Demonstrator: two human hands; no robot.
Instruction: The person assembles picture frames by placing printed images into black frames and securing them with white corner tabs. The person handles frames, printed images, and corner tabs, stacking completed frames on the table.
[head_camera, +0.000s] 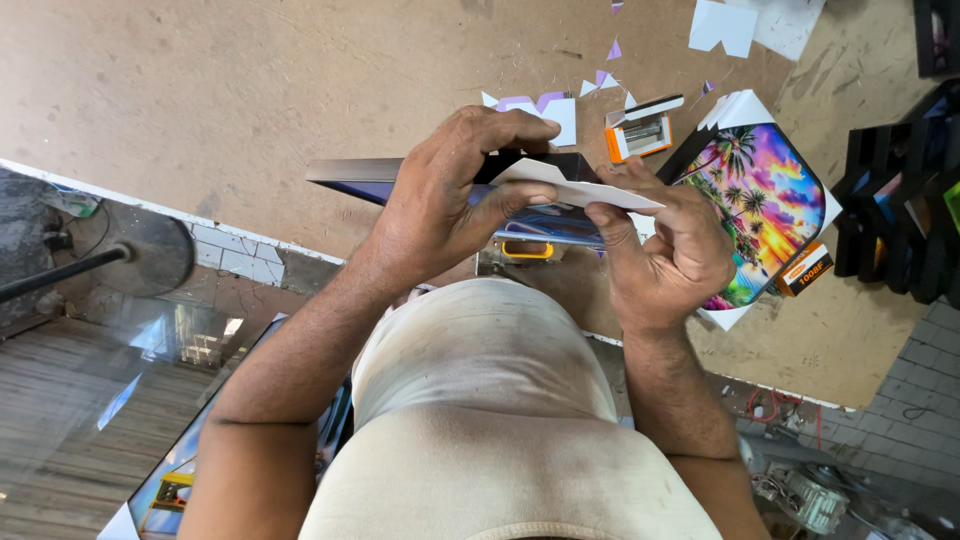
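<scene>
My left hand (445, 195) grips a dark framed panel (350, 172) held just above the brown worktop, fingers curled over its top edge. My right hand (665, 250) pinches the white paper flap (570, 185) that folds over the panel's corner. A bit of blue print (545, 225) shows under the flap between my hands. A small orange-handled tool (527, 250) lies below the panel, partly hidden.
A colourful palm-tree print (765, 200) with black corners lies right of my hands. An orange and white stapler (640, 132) and paper scraps (735, 25) lie on the brown board (200, 90). Black frames (905, 200) are stacked at the right edge. Another print (175, 470) leans below left.
</scene>
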